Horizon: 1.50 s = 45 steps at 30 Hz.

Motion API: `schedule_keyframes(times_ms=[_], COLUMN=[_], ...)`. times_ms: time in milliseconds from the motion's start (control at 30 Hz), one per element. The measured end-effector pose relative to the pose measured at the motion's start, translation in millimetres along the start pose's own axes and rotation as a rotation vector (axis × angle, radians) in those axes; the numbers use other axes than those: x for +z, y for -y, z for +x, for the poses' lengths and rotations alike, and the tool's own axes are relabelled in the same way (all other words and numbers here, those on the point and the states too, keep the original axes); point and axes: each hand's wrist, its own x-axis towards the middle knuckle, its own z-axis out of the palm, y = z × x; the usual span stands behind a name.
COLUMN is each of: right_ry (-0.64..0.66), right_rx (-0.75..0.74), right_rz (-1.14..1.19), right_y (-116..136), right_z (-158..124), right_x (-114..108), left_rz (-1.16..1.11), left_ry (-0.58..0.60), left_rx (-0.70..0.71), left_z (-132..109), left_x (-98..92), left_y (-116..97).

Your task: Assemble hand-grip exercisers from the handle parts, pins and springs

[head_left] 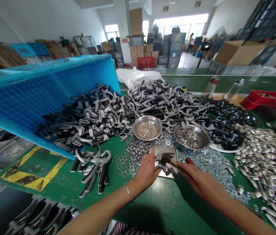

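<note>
My right hand (198, 178) is closed round the wooden handle of a hammer (176, 164), whose dark head is over a metal plate (172, 175). Something red shows beside that hand, partly covered. My left hand (146, 169) grips a grey curved clamp part (159, 165) against the plate, with the hammer head hiding some of it. Beyond the plate stand a steel bowl of small metal pieces (147, 119) and a second steel bowl of rivet-like pins (205, 138). Left of my left hand, several black-and-grey clamp handles (96, 166) lie in a small pile.
A blue crate (79, 73) tipped on its side spills grey handles. A big heap of grey clamp parts (159, 98) covers the back. Loose rings (126, 161), nuts (212, 166), black-headed screws (228, 119) and metal cylinders (265, 156) spread around. A red bin (262, 101) stands back right.
</note>
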Motion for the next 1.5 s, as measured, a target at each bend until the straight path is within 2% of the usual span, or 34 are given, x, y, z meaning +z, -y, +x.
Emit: schedule_keyframes(times_ms=[67,167,267,333,467,567,667,833,1033,1267,1500], right_ry=[-0.1,-0.298,-0.376,-0.407,-0.553,-0.624,-0.61,-0.552,-0.557,-0.542,-0.55], right_rx=[0.023,0.25,0.53,0.647,0.698,0.692,0.694,0.688,0.694,0.699,0.695], right_rz=[0.167,0.417,0.702,0.886,1.123,1.167,1.184,1.217,1.221,1.229,1.246], right_y=[-3.1,-5.9,-7.7,-7.2,-0.6,3.2,0.9,-9.7,-9.6,-9.9,-11.3], right_z=[-4.8,-23.9,-52.9,-69.9,-84.1,-82.6,-80.0,-77.5,-76.3,-75.0,-72.7], right_x=[-4.1,-1.5,22.4,45.2,76.5,79.5,76.2,74.5,72.0,69.8,69.3], left_rz=[0.02,0.036,0.103,0.236,0.513,0.567,0.586,0.62,0.664,0.677,0.699], left_ry=[0.01,0.012,-0.017,0.005,0.141,0.19,0.213,0.246,0.251,0.298,0.343], left_rx=[-0.004,0.061,0.248,0.39,0.641,0.689,0.697,0.677,0.558,0.448,0.478], left_z=[1.1,15.8,53.1,86.3,145.1,167.8,175.0,172.4,165.2,169.2,173.3], left_x=[-3.7,-17.5,-33.4,-37.4,-24.4,-9.0,0.6,5.6,6.9,5.3,5.0], left_y=[0.9,1.7,0.6,-1.2,-6.8,-11.0,-14.6,-18.6,-20.0,-34.4,-33.9])
